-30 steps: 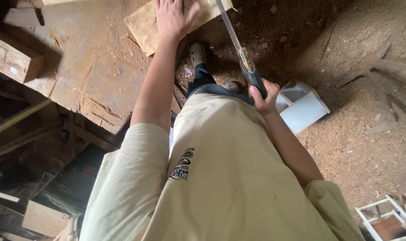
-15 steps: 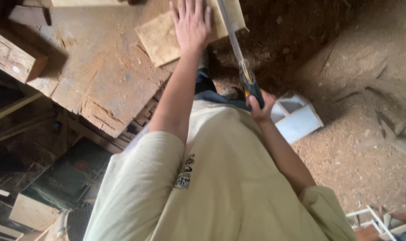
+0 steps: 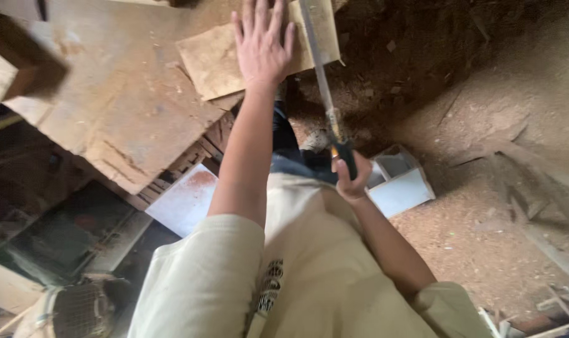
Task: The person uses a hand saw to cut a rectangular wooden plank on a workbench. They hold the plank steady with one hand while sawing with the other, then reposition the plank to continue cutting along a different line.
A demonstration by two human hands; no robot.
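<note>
while the left hand (image 3: pixel 262 47) lies flat with fingers spread on the small plywood piece (image 3: pixel 234 56), pinning it to the worn counter (image 3: pixel 109 119), the right hand (image 3: pixel 352 178) has its grip wrapped tight around the dark handle of a handsaw (image 3: pixel 325 94). the blade runs along the right edge of the plywood piece, just beside the spread fingers and slanting down toward the person's body. to saw well here, i judge the holding hand should press hard and stay clear of the blade line (the little finger looks near it), since the piece overhangs the counter's edge and may chatter. long, light strokes in line with the forearm would likely keep the cut straight; forcing the saw could bind it or split the thin sheet. below the plywood piece, on the sawdust-covered floor (image 3: pixel 484 238), a pale box-like frame (image 3: pixel 400 184) sits near the right hand, and a pale flat panel (image 3: pixel 184 200) shows under the counter.
</note>
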